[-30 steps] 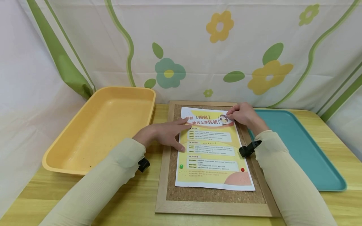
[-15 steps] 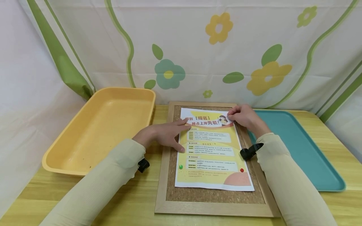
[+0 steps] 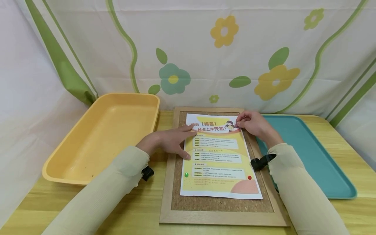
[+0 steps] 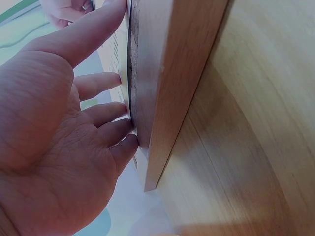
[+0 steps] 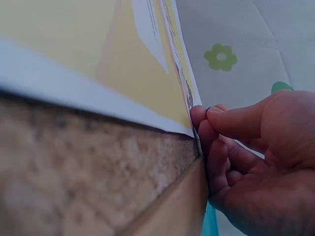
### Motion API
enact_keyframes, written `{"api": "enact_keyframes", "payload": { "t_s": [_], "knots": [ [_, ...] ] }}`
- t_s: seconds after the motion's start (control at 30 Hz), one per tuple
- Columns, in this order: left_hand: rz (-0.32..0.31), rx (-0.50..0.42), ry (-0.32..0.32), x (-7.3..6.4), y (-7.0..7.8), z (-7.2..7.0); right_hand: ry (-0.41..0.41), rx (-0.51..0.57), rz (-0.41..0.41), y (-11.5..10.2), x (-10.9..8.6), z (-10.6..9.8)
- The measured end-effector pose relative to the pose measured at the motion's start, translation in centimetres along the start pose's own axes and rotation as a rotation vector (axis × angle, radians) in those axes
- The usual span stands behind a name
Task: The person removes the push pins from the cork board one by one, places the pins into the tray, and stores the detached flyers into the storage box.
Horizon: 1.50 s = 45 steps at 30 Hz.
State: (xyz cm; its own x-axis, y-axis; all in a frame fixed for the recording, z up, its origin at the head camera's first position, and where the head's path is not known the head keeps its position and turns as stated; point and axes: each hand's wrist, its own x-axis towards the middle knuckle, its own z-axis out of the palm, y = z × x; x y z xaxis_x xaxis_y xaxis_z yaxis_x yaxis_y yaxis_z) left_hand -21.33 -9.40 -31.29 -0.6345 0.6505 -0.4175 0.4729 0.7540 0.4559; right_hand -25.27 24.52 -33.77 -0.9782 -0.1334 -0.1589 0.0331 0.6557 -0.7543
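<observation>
A printed poster [image 3: 217, 156] lies on a wood-framed cork board [image 3: 223, 205]. My left hand [image 3: 173, 140] rests on the poster's left edge, fingers spread and straight, as the left wrist view also shows. At the upper right corner my right hand [image 3: 254, 124] pinches a small thumbtack [image 5: 208, 109] between thumb and forefinger; only a sliver of its dark blue edge shows. Whether its point is in the paper is hidden. Lower on the sheet sit a green thumbtack [image 3: 186, 175] at the left and a red thumbtack [image 3: 249, 178] at the right.
A deep yellow tray [image 3: 102, 140] stands left of the board on the wooden table [image 3: 141, 209]. To the right lies a flat teal tray [image 3: 311, 156], partly behind the right forearm. A flowered curtain [image 3: 202, 49] hangs behind the board.
The view has shifted slightly. My right hand has turned a little at the poster's corner and moved slightly right relative to the sheet. The left hand stays in place.
</observation>
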Motion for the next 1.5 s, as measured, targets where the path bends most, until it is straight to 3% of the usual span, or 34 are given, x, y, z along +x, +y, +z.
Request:
{"api": "enact_keyframes", "payload": {
  "t_s": [0.83, 1.1, 1.5],
  "knots": [
    [0.008, 0.003, -0.007, 0.2, 0.5, 0.0, 0.056, 0.016, 0.016, 0.8, -1.1, -0.2],
    [0.01, 0.015, -0.005, 0.1, 0.2, 0.0, 0.039, 0.088, 0.037, 1.0, -1.2, -0.6],
    [0.019, -0.007, 0.005, 0.0, -0.2, 0.1, 0.124, 0.114, 0.043, 3.0, -1.3, -2.4]
  ]
}}
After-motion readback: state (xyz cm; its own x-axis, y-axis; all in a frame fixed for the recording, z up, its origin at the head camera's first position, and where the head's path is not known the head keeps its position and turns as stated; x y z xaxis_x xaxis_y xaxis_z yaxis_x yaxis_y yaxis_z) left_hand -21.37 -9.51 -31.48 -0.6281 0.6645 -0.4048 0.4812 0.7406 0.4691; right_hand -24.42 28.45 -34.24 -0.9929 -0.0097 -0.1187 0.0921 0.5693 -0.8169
